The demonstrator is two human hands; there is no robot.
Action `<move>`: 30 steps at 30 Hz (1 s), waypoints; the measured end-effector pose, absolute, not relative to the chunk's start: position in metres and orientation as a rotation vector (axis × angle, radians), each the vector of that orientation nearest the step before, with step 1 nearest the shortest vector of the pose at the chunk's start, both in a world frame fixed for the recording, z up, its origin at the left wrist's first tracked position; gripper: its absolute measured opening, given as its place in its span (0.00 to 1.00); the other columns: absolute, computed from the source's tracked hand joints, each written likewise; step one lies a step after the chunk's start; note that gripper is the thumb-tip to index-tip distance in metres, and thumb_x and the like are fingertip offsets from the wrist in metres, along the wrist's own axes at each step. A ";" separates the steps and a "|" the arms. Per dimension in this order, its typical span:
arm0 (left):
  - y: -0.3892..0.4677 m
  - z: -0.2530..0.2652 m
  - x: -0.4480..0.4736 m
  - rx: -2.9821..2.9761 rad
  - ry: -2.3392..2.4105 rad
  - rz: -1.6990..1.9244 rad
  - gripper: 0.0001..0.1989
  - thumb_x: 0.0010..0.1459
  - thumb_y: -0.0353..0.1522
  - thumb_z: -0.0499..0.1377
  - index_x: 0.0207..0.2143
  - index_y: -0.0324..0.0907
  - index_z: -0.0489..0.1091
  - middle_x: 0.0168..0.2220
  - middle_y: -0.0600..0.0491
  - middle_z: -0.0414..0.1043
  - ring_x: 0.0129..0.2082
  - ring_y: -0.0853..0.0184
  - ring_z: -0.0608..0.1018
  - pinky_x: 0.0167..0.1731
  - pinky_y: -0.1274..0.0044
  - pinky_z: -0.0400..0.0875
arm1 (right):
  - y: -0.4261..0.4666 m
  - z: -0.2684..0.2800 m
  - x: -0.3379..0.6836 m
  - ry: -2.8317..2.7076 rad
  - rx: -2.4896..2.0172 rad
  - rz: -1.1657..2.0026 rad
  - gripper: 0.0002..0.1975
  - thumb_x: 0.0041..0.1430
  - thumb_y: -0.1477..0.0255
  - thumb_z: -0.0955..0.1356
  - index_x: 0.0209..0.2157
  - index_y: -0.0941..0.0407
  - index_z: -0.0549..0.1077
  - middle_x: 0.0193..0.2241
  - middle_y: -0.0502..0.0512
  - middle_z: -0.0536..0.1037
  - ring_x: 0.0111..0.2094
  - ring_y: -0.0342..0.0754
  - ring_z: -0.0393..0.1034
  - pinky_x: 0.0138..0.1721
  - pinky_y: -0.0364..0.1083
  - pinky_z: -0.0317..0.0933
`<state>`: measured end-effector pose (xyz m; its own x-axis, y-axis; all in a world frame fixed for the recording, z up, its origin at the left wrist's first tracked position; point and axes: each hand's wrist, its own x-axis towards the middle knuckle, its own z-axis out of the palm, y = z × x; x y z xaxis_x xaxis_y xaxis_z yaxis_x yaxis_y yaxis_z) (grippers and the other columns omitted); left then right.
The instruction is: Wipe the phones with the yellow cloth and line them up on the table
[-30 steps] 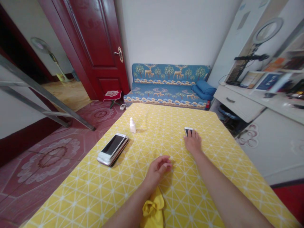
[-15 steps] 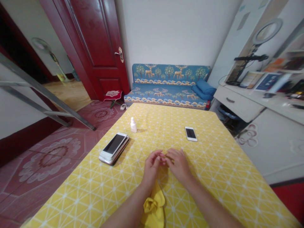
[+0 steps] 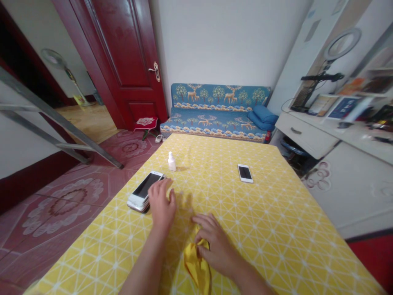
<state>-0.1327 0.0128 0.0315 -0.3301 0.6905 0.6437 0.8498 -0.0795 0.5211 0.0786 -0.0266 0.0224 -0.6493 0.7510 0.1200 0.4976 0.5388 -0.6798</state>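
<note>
My left hand (image 3: 162,203) is over the right edge of a stack of smartphones (image 3: 146,189), its fingers apart and nothing seen in them. The top phone is white with a dark screen. My right hand (image 3: 213,241) pinches a yellow cloth (image 3: 198,264) that lies bunched near the front of the table. Behind the stack stands a small white spray bottle (image 3: 172,162), upright. One more white smartphone (image 3: 245,173) lies apart on the right, screen up and dark.
A yellow patterned tablecloth (image 3: 276,213) covers the table. Beyond it stands a blue sofa (image 3: 211,116) with deer on its cover. A white cabinet (image 3: 310,135) with a ring light (image 3: 343,44) is on the right, a metal ladder (image 3: 70,123) on the left.
My hands, close together before, have parted. The left has moved left to the phone stack; the right has come back toward me and taken hold of the yellow cloth.
</note>
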 end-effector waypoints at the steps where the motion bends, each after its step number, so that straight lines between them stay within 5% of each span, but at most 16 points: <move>1: 0.013 0.032 -0.145 -1.640 -2.052 -1.223 0.20 0.58 0.34 0.53 0.52 0.38 0.66 0.50 0.41 0.67 0.55 0.53 0.64 0.56 0.61 0.55 | -0.026 0.023 0.078 -2.354 -1.002 0.877 0.12 0.45 0.82 0.67 0.31 0.51 0.74 0.57 0.50 0.69 0.62 0.49 0.54 0.64 0.58 0.35; 5: 0.015 0.035 -0.183 -1.356 -2.345 -0.765 0.31 0.57 0.40 0.53 0.58 0.30 0.58 0.52 0.31 0.64 0.58 0.43 0.59 0.55 0.55 0.51 | -0.024 0.024 0.078 -2.242 -0.964 0.900 0.12 0.43 0.83 0.66 0.28 0.53 0.73 0.53 0.53 0.73 0.58 0.49 0.60 0.63 0.57 0.42; 9: 0.017 0.048 -0.201 -1.402 -2.616 -0.491 0.36 0.55 0.41 0.53 0.61 0.31 0.52 0.47 0.32 0.70 0.50 0.43 0.69 0.50 0.56 0.55 | -0.024 0.025 0.078 -2.203 -0.954 0.885 0.13 0.43 0.84 0.65 0.27 0.52 0.72 0.51 0.52 0.74 0.57 0.49 0.61 0.62 0.56 0.45; 20: 0.017 0.066 -0.199 -1.404 -2.566 -0.579 0.41 0.46 0.39 0.61 0.61 0.36 0.55 0.46 0.36 0.69 0.46 0.47 0.72 0.43 0.65 0.63 | -0.025 0.026 0.077 -2.063 -0.928 0.982 0.12 0.42 0.84 0.64 0.26 0.53 0.70 0.47 0.53 0.76 0.53 0.50 0.66 0.61 0.57 0.48; 23: 0.016 0.070 -0.184 -1.491 -2.645 -1.054 0.37 0.41 0.40 0.65 0.55 0.41 0.62 0.43 0.43 0.71 0.42 0.52 0.74 0.39 0.68 0.67 | -0.022 0.020 0.079 -1.754 -0.975 1.100 0.08 0.48 0.79 0.63 0.29 0.53 0.70 0.43 0.55 0.78 0.47 0.50 0.70 0.53 0.53 0.59; 25: 0.017 0.072 -0.165 -1.533 -2.692 -1.673 0.31 0.38 0.41 0.68 0.45 0.40 0.67 0.35 0.50 0.73 0.34 0.60 0.75 0.34 0.72 0.68 | -0.016 0.016 0.083 -1.472 -1.105 1.093 0.03 0.53 0.74 0.63 0.31 0.54 0.69 0.35 0.54 0.78 0.38 0.49 0.73 0.41 0.48 0.67; 28: 0.018 0.067 -0.125 -1.441 -2.627 -2.812 0.22 0.39 0.40 0.69 0.35 0.39 0.68 0.27 0.56 0.70 0.25 0.71 0.72 0.25 0.80 0.65 | -0.005 0.010 0.093 -1.088 -1.304 1.004 0.09 0.55 0.64 0.66 0.33 0.55 0.69 0.25 0.49 0.73 0.25 0.45 0.68 0.23 0.41 0.62; 30: 0.018 0.060 -0.098 -1.205 -2.711 -3.341 0.17 0.41 0.36 0.69 0.31 0.38 0.69 0.26 0.55 0.71 0.22 0.73 0.72 0.22 0.82 0.64 | 0.003 0.005 0.100 -0.920 -1.347 0.970 0.15 0.53 0.60 0.68 0.37 0.56 0.69 0.27 0.49 0.72 0.23 0.44 0.67 0.19 0.39 0.59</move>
